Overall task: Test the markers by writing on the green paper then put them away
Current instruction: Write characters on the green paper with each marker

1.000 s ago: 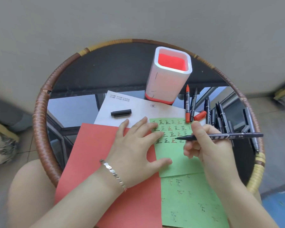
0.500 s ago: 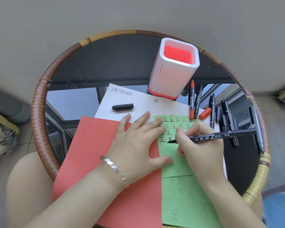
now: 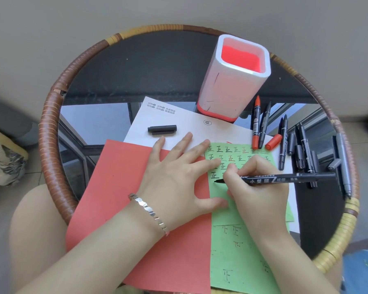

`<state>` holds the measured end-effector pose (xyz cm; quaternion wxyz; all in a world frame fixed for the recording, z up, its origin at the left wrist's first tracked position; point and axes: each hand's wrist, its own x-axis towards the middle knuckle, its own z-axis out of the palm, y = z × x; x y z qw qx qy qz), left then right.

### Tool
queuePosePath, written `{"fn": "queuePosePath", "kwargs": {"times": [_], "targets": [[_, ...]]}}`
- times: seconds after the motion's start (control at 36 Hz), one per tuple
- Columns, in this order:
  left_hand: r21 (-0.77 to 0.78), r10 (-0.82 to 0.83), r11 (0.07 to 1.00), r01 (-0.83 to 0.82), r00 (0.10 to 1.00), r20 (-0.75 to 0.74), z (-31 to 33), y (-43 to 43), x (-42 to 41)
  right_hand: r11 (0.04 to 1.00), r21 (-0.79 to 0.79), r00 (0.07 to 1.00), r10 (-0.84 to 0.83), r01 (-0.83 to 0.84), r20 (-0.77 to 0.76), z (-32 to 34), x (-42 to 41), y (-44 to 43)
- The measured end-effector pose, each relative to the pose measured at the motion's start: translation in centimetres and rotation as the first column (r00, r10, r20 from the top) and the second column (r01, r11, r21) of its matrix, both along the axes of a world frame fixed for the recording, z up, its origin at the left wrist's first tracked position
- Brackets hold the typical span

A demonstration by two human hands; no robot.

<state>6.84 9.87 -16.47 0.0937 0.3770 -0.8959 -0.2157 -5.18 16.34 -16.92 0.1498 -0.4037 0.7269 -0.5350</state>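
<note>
Rattan-rimmed round table (image 3: 51, 145) carries green paper (image 3: 242, 262) at near right, overlapping one red paper (image 3: 125, 187) and one white sheet (image 3: 189, 119). The right hand (image 3: 257, 194) pinches one black marker (image 3: 285, 178); its long axis runs left-right and its tip points left onto the green paper. The left hand (image 3: 174, 179) lies flat with fingers spread across both coloured papers. Far right stand one pen holder (image 3: 227, 92), one red marker (image 3: 256, 124), one red cap (image 3: 273, 142) and several black markers (image 3: 304, 151). One black cap (image 3: 162, 130) lies on the white sheet.

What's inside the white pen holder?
The white square plastic pen holder with red base shows only its red interior; nothing sticks out. Its lower depth is hidden by the near wall.
</note>
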Motion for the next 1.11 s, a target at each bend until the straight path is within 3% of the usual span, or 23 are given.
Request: {"fn": "queuePosePath", "kwargs": {"times": [0.42,1.11], "targets": [[0.002,-0.008,1.0,0.008,0.999,0.031,0.2,-0.08,0.0,1.0,-0.003,0.997,-0.005,0.005,-0.071,-0.24,0.08,0.0],[0.004,-0.007,1.0,0.007,1.0,-0.005,0.15,0.0,-0.01,1.0,0.006,0.999,0.009,-0.009,-0.039,-0.06,-0.03,-0.01]]}}
